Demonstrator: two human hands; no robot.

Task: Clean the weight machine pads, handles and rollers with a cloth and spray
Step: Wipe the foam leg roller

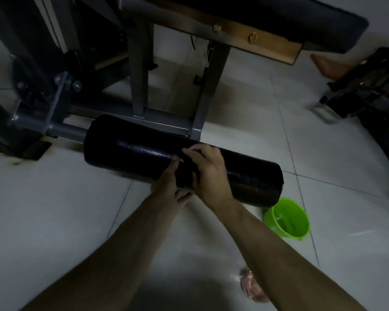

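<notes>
At 9 o'clock the grey frame (54, 113) of the weight machine carries a bar that runs into the black roller (126, 149). The roller lies across the middle of the view, just above the tiled floor.

The roller's stretch toward 9 o'clock glistens as if wet, while the end toward 4 o'clock looks duller.

At the centre the left hand (169, 187) comes up from 6 o'clock. Its thumb lies on the roller's near face and its fingers curl beneath. It seems to pinch the edge of a dark cloth (184, 173) wrapped round the roller, though cloth and foam are hard to tell apart in this light.

Just beside it, the right hand (209, 173) is curved over the top of the roller, clamping the same band.

A green bucket (299, 230) stands on the floor at 4 o'clock, below the roller's free end. The seat pad (279, 19) sits at 1 o'clock. No spray bottle shows.

The step in hand looks like wiping the roller. The next move probably calls for keeping both grips snug and working the cloth toward the dull end at 4 o'clock, turning it round the foam.
</notes>
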